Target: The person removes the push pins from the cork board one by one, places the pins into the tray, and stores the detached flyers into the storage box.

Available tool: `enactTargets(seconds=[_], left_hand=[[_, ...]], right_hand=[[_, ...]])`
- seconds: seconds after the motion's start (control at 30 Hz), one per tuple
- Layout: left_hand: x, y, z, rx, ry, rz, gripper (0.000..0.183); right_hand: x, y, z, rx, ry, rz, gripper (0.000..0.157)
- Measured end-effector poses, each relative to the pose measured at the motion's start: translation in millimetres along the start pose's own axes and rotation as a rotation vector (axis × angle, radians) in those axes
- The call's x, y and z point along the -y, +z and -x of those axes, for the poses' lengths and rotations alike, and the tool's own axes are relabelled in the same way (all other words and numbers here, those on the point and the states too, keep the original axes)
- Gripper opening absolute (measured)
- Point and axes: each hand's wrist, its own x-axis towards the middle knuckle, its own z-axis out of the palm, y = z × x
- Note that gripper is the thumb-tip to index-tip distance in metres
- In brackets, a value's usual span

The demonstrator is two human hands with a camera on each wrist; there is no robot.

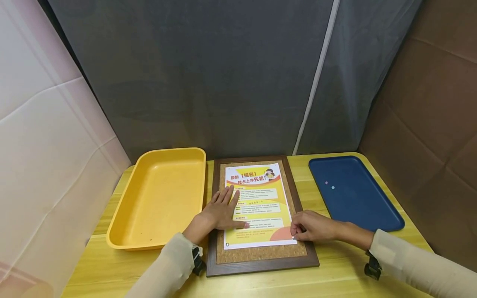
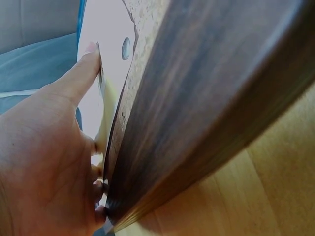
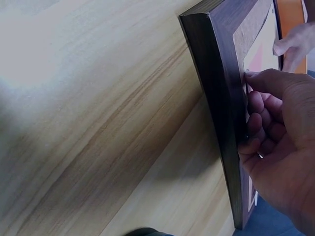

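Observation:
A yellow and white poster lies on a framed cork board. My left hand rests on the poster's left side, fingers spread and straight, thumb pointing right. At the lower right corner, my right hand has its fingers curled, with the thumb at the paper. A small pale thumbtack shows at that thumb's tip, partly covered by the hand. Another round thumbtack sits in the lower left corner, also seen in the left wrist view. Small tacks show at the upper corners.
Left of the board stands a deep yellow tray. To the right lies a flat blue tray holding a pink tack and a light blue tack. Grey cloth hangs behind the wooden table.

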Motion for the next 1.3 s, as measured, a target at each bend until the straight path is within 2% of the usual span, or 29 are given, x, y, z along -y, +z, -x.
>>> enactTargets(seconds=[0.83,1.3], left_hand=[[-1.9,-4.0,0.1,-0.013,0.021,0.050,0.109],[2.9,-8.7,-8.3,-0.016,0.023,0.034,0.107]], right_hand=[[0.3,3.4,1.8,0.036,-0.011,-0.075,0.014],[-1.2,-0.4,4.1,0.044,0.015,-0.213,0.014]])
